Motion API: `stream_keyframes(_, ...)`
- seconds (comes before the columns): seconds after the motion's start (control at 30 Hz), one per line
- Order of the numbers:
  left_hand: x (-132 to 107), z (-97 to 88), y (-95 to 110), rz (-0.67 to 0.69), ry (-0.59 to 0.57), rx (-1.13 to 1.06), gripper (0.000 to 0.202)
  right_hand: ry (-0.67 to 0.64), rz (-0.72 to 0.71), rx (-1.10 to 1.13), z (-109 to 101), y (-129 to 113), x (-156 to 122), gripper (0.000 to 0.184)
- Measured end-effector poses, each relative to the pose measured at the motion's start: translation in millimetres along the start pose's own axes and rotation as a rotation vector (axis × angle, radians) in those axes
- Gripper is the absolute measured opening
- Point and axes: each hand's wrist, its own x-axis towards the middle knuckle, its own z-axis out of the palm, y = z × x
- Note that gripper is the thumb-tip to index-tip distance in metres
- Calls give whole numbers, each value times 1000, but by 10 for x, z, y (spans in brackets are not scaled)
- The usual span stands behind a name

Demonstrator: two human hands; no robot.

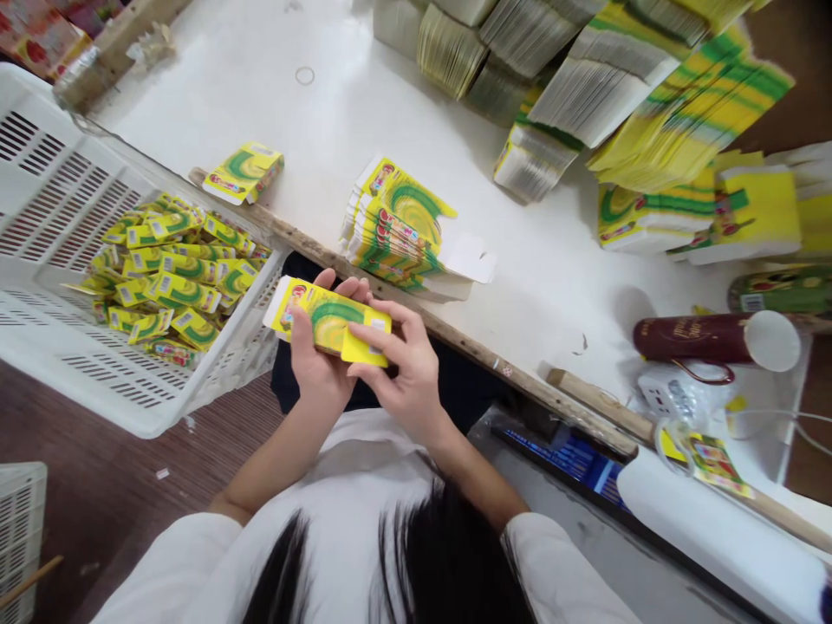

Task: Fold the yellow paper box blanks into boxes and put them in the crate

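A small yellow and green carton [328, 322] lies across my left hand [321, 368], with the thumb over its near side and the fingers behind it. White end flaps stick out at its left end. My right hand [411, 368] grips the right end, its fingers on a yellow flap there. Just beyond the hands, a stack of flattened cartons [396, 221] leans on the table's edge. One formed carton [243, 172] rests farther left near that edge.
A white plastic basket [162, 390] at left holds many small yellow packets [175, 269]. Bundled flat cartons [604, 82] are piled at the back of the white table [279, 87]. A maroon cup [695, 336] lies on its side at right, near a power strip [676, 392].
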Motion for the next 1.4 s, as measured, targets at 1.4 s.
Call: stream_keyframes(1.4,129,-143,15,94,-122,100,46,161,-54,-123,-379,38,454,37)
